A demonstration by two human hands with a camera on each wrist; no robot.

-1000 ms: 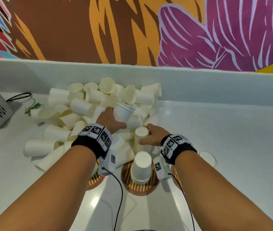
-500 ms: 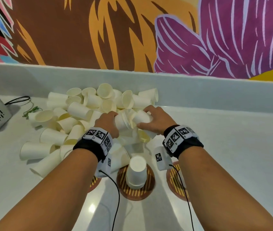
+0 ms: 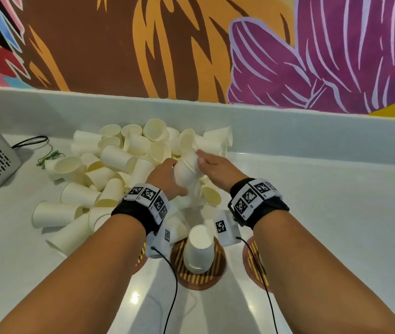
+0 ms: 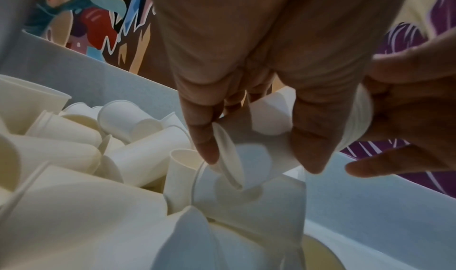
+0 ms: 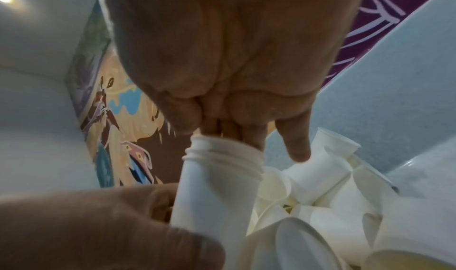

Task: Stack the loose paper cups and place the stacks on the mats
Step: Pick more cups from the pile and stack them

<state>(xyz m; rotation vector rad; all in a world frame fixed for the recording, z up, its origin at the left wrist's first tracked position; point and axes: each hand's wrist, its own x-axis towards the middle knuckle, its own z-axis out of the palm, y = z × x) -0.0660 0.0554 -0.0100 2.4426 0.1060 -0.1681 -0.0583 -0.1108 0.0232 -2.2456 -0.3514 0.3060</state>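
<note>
**cupfan22:** So where's the action? The left hand (image 3: 167, 174) is wrapped round the body of a small nested stack of plain white paper cups (image 3: 187, 171), held tilted in the air over the loose heap of white paper cups (image 3: 119, 165) at the back of the pale surface (image 3: 324, 213). The right hand (image 3: 215, 165) pinches the rim end of that same stack with thumb and fingertips (image 5: 251, 139). The right wrist view shows a few rolled rims packed close together, so the cups look nearly seated.

**stackr_mike:** Those things weigh next to nothing, I'd guess. Thin walls, so a hard squeeze mid-body probably dents them or ovals the mouth, and then the next cup won't slide in. The rolled rim and the base look like the stiff parts. That's where to hold them: fingers round the lower body, light push on the rim.

**cupfan22:** Makes sense. Dry paper shouldn't be slippery, but nested cups can jam if they go in crooked.

**stackr_mike:** Yep, and a tall light stack likely tips easily. There's already a short upside-down stack of white paper cups (image 3: 199, 249) on the middle round brown mat with yellow stripes (image 3: 201, 279). The round striped mats on either side (image 3: 255, 266) are half hidden by the wrists.
</note>
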